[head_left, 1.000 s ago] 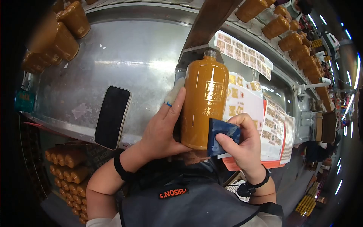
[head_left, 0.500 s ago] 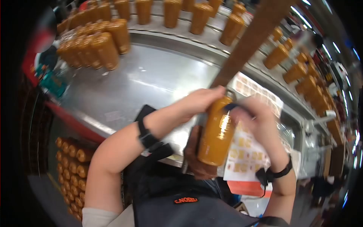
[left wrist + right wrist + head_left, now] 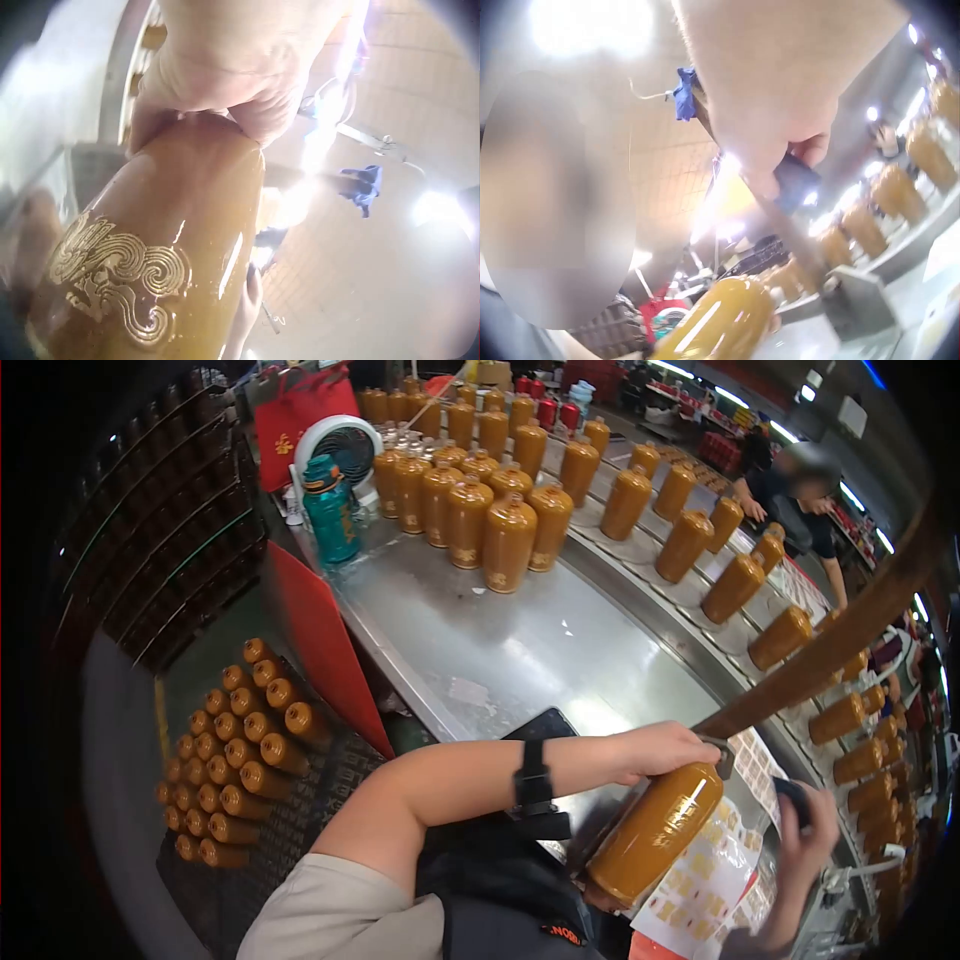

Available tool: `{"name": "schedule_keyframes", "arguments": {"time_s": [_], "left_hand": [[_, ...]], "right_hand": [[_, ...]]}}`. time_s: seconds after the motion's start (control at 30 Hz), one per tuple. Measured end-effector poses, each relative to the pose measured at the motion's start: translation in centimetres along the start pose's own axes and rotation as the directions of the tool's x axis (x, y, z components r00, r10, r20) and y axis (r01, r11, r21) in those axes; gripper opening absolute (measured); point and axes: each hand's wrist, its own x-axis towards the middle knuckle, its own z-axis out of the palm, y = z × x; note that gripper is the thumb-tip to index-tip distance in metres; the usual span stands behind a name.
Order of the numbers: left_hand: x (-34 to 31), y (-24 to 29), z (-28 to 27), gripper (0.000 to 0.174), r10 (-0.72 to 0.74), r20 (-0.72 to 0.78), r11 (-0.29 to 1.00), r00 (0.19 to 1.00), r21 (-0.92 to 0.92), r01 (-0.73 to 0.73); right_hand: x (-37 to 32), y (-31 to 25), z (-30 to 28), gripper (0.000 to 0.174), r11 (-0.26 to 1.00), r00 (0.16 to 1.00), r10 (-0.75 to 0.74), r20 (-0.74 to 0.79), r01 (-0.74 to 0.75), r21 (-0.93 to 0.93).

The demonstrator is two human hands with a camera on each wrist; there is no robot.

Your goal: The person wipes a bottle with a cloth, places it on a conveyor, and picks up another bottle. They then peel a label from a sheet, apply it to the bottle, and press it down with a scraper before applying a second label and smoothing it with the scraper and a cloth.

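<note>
A glossy amber-brown bottle [image 3: 655, 835] with gold lettering lies tilted on a stand in front of the apron. Around its neck and shoulder curl the fingers of my left hand [image 3: 665, 750]; the neck is mostly hidden under them. In the left wrist view, gold swirls decorate the bottle's side [image 3: 124, 277], below the hand [image 3: 225, 67]. My right hand [image 3: 815, 835] is raised to the right of the bottle, apart from it, pinching a dark blue flat pad [image 3: 792, 800]. In the right wrist view, thumb and fingers hold this pad [image 3: 795, 180].
A wooden beam [image 3: 800, 670] slants up from the stand. Gold-printed sheets [image 3: 700, 870] lie right of the bottle. Bottles [image 3: 510, 540] crowd the metal table's [image 3: 480, 650] far end, beside a conveyor with more. A phone [image 3: 545, 725] lies by the left forearm. Crated bottles [image 3: 245, 760] stand left.
My left hand has gone from the bottle's side to its neck. The right hand has moved the pad up the bottle, then away to the right. The head view has swung left.
</note>
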Motion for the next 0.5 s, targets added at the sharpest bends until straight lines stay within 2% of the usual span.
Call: {"name": "schedule_keyframes", "arguments": {"time_s": [0.07, 0.13, 0.17, 0.2, 0.23, 0.27, 0.3, 0.33, 0.37, 0.4, 0.43, 0.47, 0.5], "left_hand": [[-4.9, 3.6, -3.1, 0.037, 0.233, -0.124, 0.968, 0.964, 0.122, -0.219], [-9.8, 7.6, -7.3, 0.034, 0.281, -0.349, 0.946, 0.894, 0.256, -0.197], [-11.6, 8.6, -10.8, 0.029, 0.481, -0.341, 0.85, 0.808, 0.405, -0.336], [-13.8, 10.1, -13.8, 0.027, 0.532, -0.436, 0.825, 0.726, 0.462, -0.327], [-15.7, 11.2, -17.5, 0.028, 0.618, -0.473, 0.758, 0.628, 0.571, -0.316], [-18.1, 12.9, -19.5, 0.031, 0.62, -0.522, 0.763, 0.586, 0.574, -0.297], [-20.1, 14.0, -22.1, 0.034, 0.689, -0.551, 0.702, 0.471, 0.669, -0.244], [-21.8, 15.0, -24.8, 0.037, 0.683, -0.604, 0.708, 0.41, 0.687, -0.167], [-22.5, 15.3, -27.7, 0.038, 0.736, -0.637, 0.67, 0.227, 0.733, -0.115], [-23.5, 15.7, -30.5, 0.041, 0.787, -0.608, 0.613, 0.107, 0.79, -0.013], [-24.5, 15.8, -34.4, 0.041, 0.801, -0.596, 0.589, 0.048, 0.801, 0.111], [-25.3, 15.9, -37.0, 0.041, 0.799, -0.599, 0.592, 0.047, 0.798, 0.111], [-25.9, 16.1, -39.1, 0.04, 0.824, -0.565, 0.559, -0.041, 0.8, 0.218]], "right_hand": [[-1.2, 2.5, -2.1, 0.025, 0.99, 0.994, 0.056, 0.09, -0.066, 0.122], [-2.7, 2.5, -2.0, 0.019, 0.992, 0.993, 0.017, 0.113, -0.032, 0.124], [-3.4, 2.5, -2.2, 0.019, 0.988, 0.984, 0.063, 0.164, -0.084, 0.126], [-3.6, 2.2, -2.6, 0.02, 0.983, 0.969, 0.111, 0.219, -0.14, 0.122], [-3.0, 0.4, -2.8, 0.015, 0.998, 0.976, 0.063, 0.208, -0.068, 0.015], [-3.0, 0.5, -2.4, 0.015, 0.998, 0.976, 0.058, 0.208, -0.063, 0.018], [-3.6, 0.8, -2.2, 0.016, 0.976, 0.97, 0.162, 0.18, -0.185, 0.119], [-3.9, 1.1, -1.8, 0.016, 0.929, 0.95, 0.266, 0.165, -0.298, 0.22], [-3.8, 1.1, -1.3, 0.017, 0.927, 0.942, 0.306, 0.14, -0.328, 0.182], [-3.6, 1.1, -0.8, 0.017, 0.927, 0.942, 0.304, 0.138, -0.326, 0.185], [-3.4, 1.0, -0.5, 0.018, 0.907, 0.919, 0.361, 0.156, -0.385, 0.171], [-3.4, 1.1, -0.3, 0.019, 0.883, 0.892, 0.417, 0.176, -0.443, 0.153], [-3.6, 1.5, 0.1, 0.021, 0.866, 0.886, 0.424, 0.188, -0.458, 0.203]]}}
